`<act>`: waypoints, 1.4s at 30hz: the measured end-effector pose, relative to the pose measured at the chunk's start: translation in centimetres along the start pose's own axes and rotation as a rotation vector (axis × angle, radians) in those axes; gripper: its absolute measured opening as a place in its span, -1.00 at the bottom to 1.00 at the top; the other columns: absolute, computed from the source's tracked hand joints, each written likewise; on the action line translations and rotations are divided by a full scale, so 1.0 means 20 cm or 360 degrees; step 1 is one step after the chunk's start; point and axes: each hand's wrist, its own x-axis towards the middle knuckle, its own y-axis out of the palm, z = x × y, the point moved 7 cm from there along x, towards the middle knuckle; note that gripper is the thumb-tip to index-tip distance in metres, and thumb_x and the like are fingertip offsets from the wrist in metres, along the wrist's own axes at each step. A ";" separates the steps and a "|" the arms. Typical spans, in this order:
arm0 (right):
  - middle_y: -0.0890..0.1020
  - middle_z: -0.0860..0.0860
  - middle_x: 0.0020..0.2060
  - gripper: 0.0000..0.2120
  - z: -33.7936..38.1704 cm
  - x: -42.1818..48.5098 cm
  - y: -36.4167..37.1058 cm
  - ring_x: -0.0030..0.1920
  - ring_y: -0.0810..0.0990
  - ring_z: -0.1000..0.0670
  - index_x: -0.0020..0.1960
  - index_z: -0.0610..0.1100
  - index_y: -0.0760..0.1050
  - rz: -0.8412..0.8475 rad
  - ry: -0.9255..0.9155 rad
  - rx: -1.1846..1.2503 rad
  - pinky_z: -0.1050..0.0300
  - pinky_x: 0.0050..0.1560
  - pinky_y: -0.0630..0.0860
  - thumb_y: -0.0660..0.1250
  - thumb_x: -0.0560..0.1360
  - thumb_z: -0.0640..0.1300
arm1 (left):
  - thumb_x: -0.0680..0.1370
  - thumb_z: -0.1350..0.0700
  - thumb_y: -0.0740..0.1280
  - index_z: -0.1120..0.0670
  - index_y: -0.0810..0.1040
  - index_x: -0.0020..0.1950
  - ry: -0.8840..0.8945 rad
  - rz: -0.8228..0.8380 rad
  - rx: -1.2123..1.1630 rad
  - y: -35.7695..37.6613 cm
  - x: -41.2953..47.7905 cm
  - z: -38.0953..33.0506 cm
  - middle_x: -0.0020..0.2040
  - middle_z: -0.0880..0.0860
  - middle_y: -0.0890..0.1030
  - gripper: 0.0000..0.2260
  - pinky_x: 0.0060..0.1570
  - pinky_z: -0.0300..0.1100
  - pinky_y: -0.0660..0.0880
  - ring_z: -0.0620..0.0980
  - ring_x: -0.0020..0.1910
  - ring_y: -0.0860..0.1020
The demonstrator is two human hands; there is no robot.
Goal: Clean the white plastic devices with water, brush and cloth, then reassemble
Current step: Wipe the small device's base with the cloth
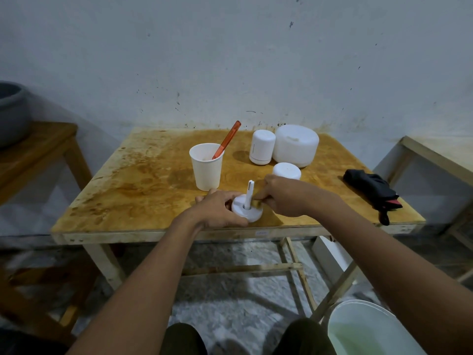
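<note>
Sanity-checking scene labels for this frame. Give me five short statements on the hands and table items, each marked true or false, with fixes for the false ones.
1. The left hand steadies the white disc base with an upright stem. True.
2. The right hand presses a yellowish cloth against that base. True.
3. The orange brush lies flat on the table. False: it stands slanted in the paper cup.
4. The black cloth covers the large white dome. False: it lies apart, near the table's right edge.
5. The small white cylinder stands left of the dome. True.
</note>
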 end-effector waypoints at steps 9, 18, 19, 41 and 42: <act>0.65 -0.08 -0.04 -0.76 -0.03 -0.12 0.06 -0.07 0.57 -0.05 0.14 -0.19 0.63 -0.0437 0.0477 0.1282 0.20 -0.16 0.46 0.23 0.59 -0.17 | 0.12 -0.32 0.35 -0.47 0.46 0.06 -0.0050 -0.0021 0.0023 0.00 0.00 0.00 0.12 -0.11 0.56 -0.51 0.10 0.05 0.14 0.04 0.22 0.39; 0.65 0.15 -0.36 -0.76 -0.01 -0.12 0.09 -0.27 0.57 0.10 -0.09 0.02 0.68 -0.0594 0.0502 0.2131 0.18 -0.23 0.43 0.25 0.59 -0.15 | 0.12 -0.39 0.32 -0.36 0.39 0.34 -0.0123 -0.0032 0.0141 0.00 0.02 0.04 0.26 -0.06 0.44 -0.24 0.12 0.01 0.12 0.07 0.28 0.31; 0.64 0.14 -0.36 -0.75 -0.01 -0.12 0.09 -0.25 0.55 0.08 -0.09 0.03 0.69 -0.0591 0.0506 0.2071 0.15 -0.21 0.43 0.24 0.59 -0.14 | 0.12 -0.39 0.32 -0.34 0.39 0.36 -0.0126 -0.0033 0.0143 0.00 0.02 0.04 0.26 -0.05 0.43 -0.22 0.13 0.00 0.12 0.07 0.28 0.31; 0.49 -0.08 0.00 -0.64 0.07 -0.20 0.09 -0.07 0.47 0.11 0.32 -0.14 0.55 -0.1578 -0.0062 0.0656 0.41 -0.15 0.41 0.32 0.54 -0.32 | 0.17 -0.37 0.36 -0.39 0.45 0.23 -0.0184 -0.0113 0.0085 0.02 0.04 0.09 0.21 -0.06 0.49 -0.39 0.12 0.04 0.18 0.12 0.23 0.36; 0.50 -0.12 0.00 -0.61 0.09 -0.20 0.09 -0.08 0.50 0.05 0.31 -0.15 0.55 -0.1602 -0.0083 0.0376 0.32 -0.26 0.46 0.35 0.51 -0.34 | 0.17 -0.36 0.36 -0.35 0.47 0.17 -0.0191 -0.0115 0.0079 0.02 0.04 0.09 0.19 -0.05 0.50 -0.44 0.12 0.04 0.19 0.12 0.22 0.37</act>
